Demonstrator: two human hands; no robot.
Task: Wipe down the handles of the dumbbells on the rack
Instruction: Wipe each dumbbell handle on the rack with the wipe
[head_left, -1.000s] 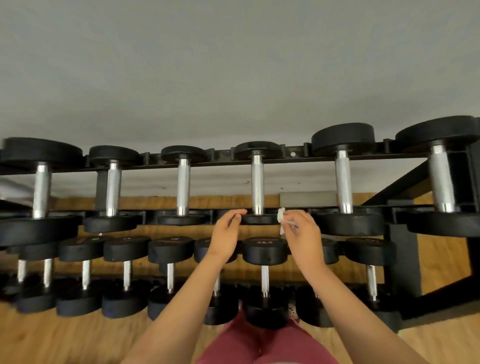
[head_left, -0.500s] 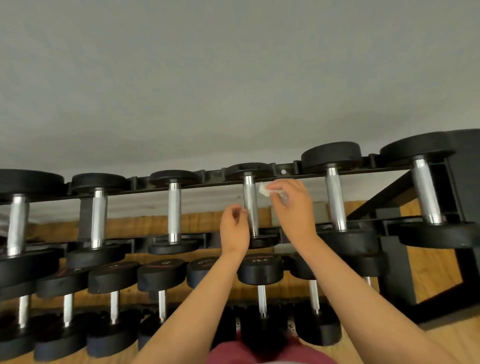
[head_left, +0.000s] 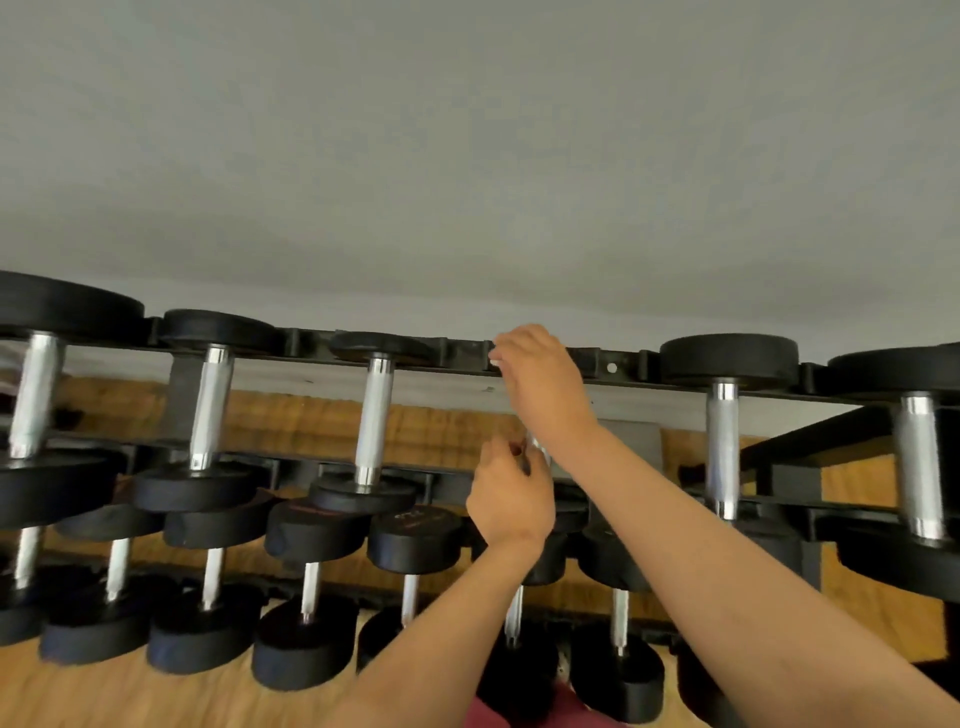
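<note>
While the left hand (head_left: 511, 501) curls its fingers round the lower part of a dumbbell handle (head_left: 536, 448), the right hand (head_left: 543, 376) pinches a white wipe (head_left: 494, 359) at its top. The handle sits in the top tier of the rack (head_left: 628, 364).

Left hand (head_left: 511, 501): has risen to curl round the handle (head_left: 535, 448).
Right hand (head_left: 543, 387): has climbed to the handle's far end, 12 o'clock from the left.
Wipe (head_left: 494, 361): now mostly hidden.

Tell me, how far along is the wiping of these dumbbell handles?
Done: nothing shows which handles are already clean. In hand: the right hand holds a white wipe at the far end of a top-row handle, which the left hand grips. Left: possibly the lower row.
</note>
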